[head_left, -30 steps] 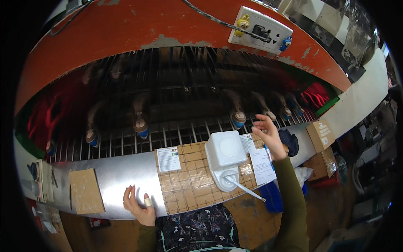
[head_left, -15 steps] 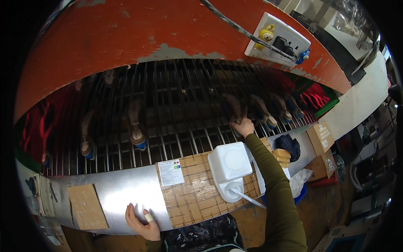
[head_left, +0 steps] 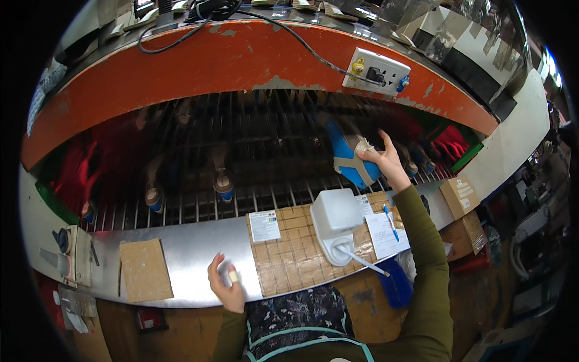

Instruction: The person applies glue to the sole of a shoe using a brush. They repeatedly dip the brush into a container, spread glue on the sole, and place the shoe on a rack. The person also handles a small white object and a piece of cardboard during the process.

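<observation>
Above the metal rods of the conveyor (head_left: pixel 259 199), my right hand (head_left: pixel 391 166) grips a blue shoe last with beige straps (head_left: pixel 351 166) across it. It is lifted and tilted, the thumb lying on its near side and the index finger sticking up. My left hand (head_left: pixel 229 288) hovers empty at the front edge of the metal table (head_left: pixel 199 247), fingers apart, with pale tape round one finger. Other shoes on blue lasts (head_left: pixel 223 183) rest on the rods, to the left and to the right of my right hand.
A white plastic dispenser (head_left: pixel 338 218) with a spout stands on the taped cardboard (head_left: pixel 277 256). Beside it lie a paper sheet (head_left: pixel 386 241) and a blue pen (head_left: pixel 391 222). A cardboard piece (head_left: pixel 145 271) lies left. The orange panel (head_left: pixel 199 63) with a socket (head_left: pixel 377 71) overhangs the rods.
My right hand has taken hold of the blue shoe last and lifted it off the rods, turning it over. The view has shifted. My left hand stays empty by the table edge.
</observation>
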